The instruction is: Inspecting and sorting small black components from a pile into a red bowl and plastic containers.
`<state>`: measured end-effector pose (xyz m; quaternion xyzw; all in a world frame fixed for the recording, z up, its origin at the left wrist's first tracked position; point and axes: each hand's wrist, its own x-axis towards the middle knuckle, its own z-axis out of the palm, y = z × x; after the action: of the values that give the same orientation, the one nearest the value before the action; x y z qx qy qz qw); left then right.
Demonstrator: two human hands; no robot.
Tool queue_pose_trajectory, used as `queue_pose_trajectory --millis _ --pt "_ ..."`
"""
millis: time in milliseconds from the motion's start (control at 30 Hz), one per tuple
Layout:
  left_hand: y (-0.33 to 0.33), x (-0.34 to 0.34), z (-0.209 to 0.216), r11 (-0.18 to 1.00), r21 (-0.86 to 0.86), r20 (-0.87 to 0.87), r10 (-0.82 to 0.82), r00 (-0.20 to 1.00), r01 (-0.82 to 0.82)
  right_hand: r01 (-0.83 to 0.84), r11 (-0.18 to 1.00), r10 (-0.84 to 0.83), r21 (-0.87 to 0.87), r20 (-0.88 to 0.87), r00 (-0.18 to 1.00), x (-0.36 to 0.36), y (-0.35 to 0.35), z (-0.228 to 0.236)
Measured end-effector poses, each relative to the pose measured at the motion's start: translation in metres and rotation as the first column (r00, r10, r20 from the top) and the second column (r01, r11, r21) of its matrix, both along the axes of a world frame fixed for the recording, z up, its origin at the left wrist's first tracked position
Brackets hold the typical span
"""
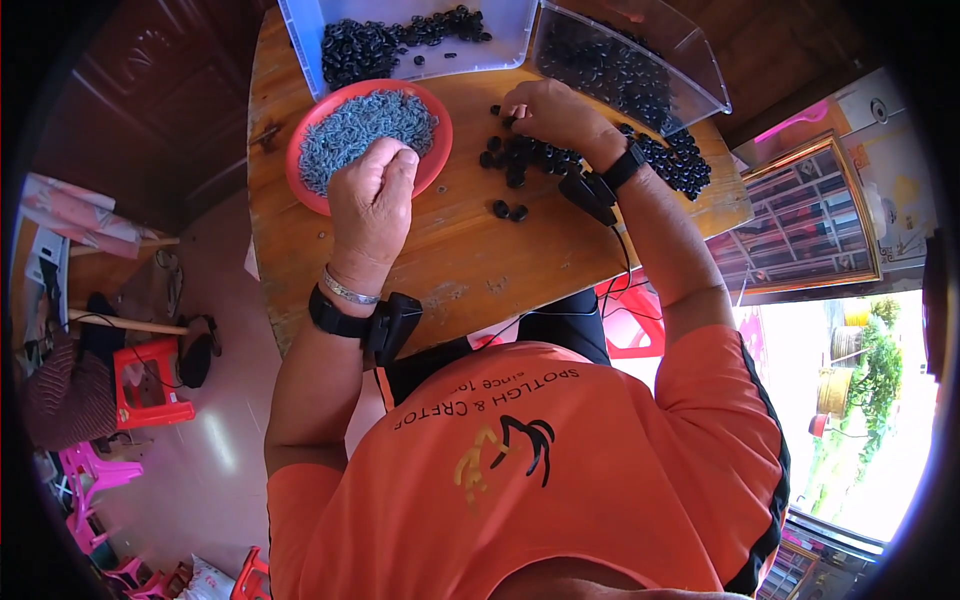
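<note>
My left hand [375, 190] is closed, thumb pressed against the curled fingers, over the near right edge of a red bowl [442, 160]. Small grey-blue screws [370, 125] fill that bowl. Whatever the left fingers hold is hidden. On the wooden table to the right, my right hand [555, 112] is curled in a pinch, its fingertips on a small black round knob [508, 122]. A loose group of similar black knobs [540, 155] lies beneath and beside this hand. Two more knobs [510, 211] sit apart, nearer to me.
Behind the bowl stands a white plastic bin [490, 62] with black parts inside. A clear bin [690, 85] at the far right also holds many. More black knobs [680, 165] spread along the right side of the wooden table [470, 260]. A red stool [150, 385] stands on the floor at left.
</note>
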<state>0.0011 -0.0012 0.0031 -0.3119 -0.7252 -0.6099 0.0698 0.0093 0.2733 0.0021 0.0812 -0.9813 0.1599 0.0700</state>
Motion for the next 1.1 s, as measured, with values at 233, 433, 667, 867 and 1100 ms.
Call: queue_pose_trajectory --millis 233,433,667,867,1100 --pt "-0.001 0.001 0.000 0.999 -0.009 -0.003 -0.035 0.999 0.035 0.083 0.873 0.037 -0.480 0.235 0.971 0.008 -0.010 0.017" --pt "0.003 0.004 -0.001 0.995 -0.065 -0.069 -0.085 0.994 0.081 -0.085 0.630 0.362 -0.772 0.196 0.911 0.022 -0.056 0.045" --pt "0.002 0.003 0.001 0.971 -0.180 -0.098 -0.178 0.979 0.158 -0.171 0.634 0.443 -0.754 0.173 0.880 0.021 -0.079 0.047" --pt "-0.003 -0.002 0.000 0.977 -0.098 0.111 -0.178 0.978 0.189 -0.164 0.715 0.356 -0.680 0.151 0.922 0.023 -0.071 0.049" --pt "-0.004 -0.003 0.003 0.978 0.069 0.357 -0.208 0.911 0.196 -0.042 0.813 0.214 -0.581 0.231 0.949 0.023 -0.056 0.033"
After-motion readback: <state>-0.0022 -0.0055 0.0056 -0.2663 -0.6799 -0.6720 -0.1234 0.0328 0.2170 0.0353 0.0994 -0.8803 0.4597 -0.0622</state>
